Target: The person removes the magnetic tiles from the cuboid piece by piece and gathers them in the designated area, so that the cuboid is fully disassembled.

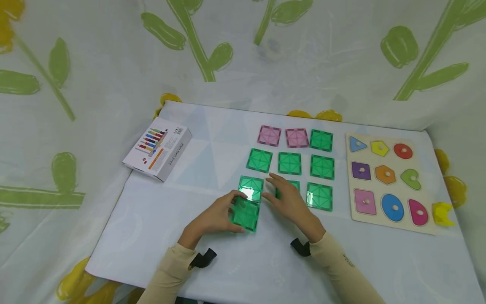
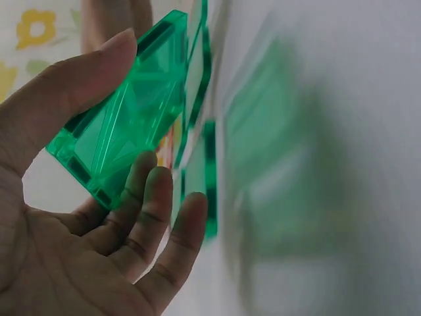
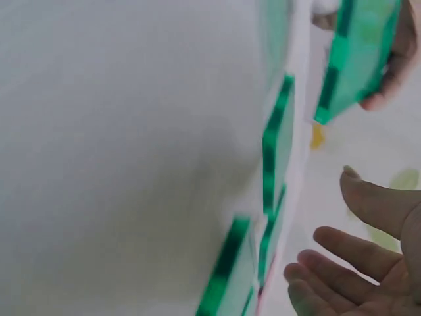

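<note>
A translucent green square magnetic tile (image 1: pixel 247 216) is in my left hand (image 1: pixel 214 215), its thumb and fingers gripping the edges. In the left wrist view this tile (image 2: pixel 131 105) is tilted and raised off the table. Just beyond it in the head view lies another green tile (image 1: pixel 251 184), with glare on it. My right hand (image 1: pixel 290 200) hovers with fingers spread and nothing in them, partly covering a green tile (image 1: pixel 295 184). From the right wrist, the same hand (image 3: pixel 368 257) shows its palm side, apart from the tiles.
Behind are more green tiles (image 1: pixel 290 163) in rows and two pink tiles (image 1: pixel 269 136). At right lies a wooden shape puzzle board (image 1: pixel 387 179), with a yellow object (image 1: pixel 442 214) beside it. A white box (image 1: pixel 157 147) sits at the table's left edge.
</note>
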{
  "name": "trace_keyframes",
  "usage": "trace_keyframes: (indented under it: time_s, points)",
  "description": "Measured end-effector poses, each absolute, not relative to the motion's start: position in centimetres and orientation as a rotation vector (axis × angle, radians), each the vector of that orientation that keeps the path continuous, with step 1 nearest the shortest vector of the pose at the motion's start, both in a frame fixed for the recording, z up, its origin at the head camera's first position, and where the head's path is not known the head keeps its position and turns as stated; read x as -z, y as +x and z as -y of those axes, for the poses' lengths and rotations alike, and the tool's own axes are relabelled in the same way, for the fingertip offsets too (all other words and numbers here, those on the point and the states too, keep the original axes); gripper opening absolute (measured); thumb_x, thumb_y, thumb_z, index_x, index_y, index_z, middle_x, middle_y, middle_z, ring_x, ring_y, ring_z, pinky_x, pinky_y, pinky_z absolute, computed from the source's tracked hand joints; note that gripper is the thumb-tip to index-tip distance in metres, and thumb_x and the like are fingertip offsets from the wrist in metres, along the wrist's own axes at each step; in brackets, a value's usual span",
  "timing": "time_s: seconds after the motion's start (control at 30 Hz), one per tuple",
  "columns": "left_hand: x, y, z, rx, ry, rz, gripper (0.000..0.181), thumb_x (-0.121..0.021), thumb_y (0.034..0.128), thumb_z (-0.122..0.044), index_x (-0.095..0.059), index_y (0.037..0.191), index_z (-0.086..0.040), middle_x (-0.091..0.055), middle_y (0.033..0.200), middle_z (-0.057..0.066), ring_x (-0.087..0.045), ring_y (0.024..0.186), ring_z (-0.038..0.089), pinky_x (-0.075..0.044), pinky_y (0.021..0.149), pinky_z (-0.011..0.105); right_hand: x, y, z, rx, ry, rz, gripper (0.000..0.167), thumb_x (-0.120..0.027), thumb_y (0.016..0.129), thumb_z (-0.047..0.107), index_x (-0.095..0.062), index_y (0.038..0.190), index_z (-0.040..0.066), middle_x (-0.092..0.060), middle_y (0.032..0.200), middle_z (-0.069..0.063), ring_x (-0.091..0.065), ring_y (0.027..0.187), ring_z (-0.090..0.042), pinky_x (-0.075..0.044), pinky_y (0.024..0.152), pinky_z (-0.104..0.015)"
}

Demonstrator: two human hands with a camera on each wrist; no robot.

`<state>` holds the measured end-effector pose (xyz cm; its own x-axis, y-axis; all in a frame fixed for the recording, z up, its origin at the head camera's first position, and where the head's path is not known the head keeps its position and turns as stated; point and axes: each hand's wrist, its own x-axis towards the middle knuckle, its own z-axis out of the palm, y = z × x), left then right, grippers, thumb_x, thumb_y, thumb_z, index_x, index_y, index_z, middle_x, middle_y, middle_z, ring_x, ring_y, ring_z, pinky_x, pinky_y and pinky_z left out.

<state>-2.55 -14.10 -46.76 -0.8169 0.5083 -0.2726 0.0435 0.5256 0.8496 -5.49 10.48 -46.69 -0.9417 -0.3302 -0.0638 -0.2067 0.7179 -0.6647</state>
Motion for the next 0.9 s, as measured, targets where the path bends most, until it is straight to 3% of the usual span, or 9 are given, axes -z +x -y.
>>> trace_keyframes:
  time_s: [0.2,0.53,0.9]
  points:
    - [47.9,-2.5,11.1,-1.228,0.573,-2.245,0.085,-0.092,0.0713,-0.022,-0.043,0.140,-0.014,-0.058,0.132,0.004,-0.055,0.116,0.018,-0.050,0.096,0.035,46.4,-4.1,-13.1,1.101,-0.333,-2.780,0.050,-0.071,0.094,0.026,-0.060,0.136,0.002,-0.054,0.149,-0.017,-0.049,0.140,-0.040,-0.044,0.110,-0.061]
    - [48.0,-1.4,10.4,-1.093,0.532,-2.357,0.085,-0.092,0.0713,-0.027,-0.045,0.141,-0.011,-0.055,0.137,0.005,-0.054,0.124,0.020,-0.049,0.107,0.043,47.0,-2.1,-15.9,1.170,-0.204,-2.780,0.042,-0.070,0.095,0.024,-0.065,0.130,0.003,-0.057,0.145,-0.018,-0.051,0.137,-0.042,-0.046,0.108,-0.061]
    - [48.5,0.1,12.0,-0.730,0.669,-2.706,0.083,-0.097,0.0617,-0.036,-0.055,0.128,-0.009,-0.058,0.127,0.004,-0.055,0.118,0.024,-0.053,0.097,0.042,46.9,-1.3,-16.5,1.258,-0.185,-2.719,0.041,-0.067,0.098,0.027,-0.065,0.131,0.004,-0.057,0.145,-0.018,-0.051,0.138,-0.040,-0.050,0.105,-0.055]
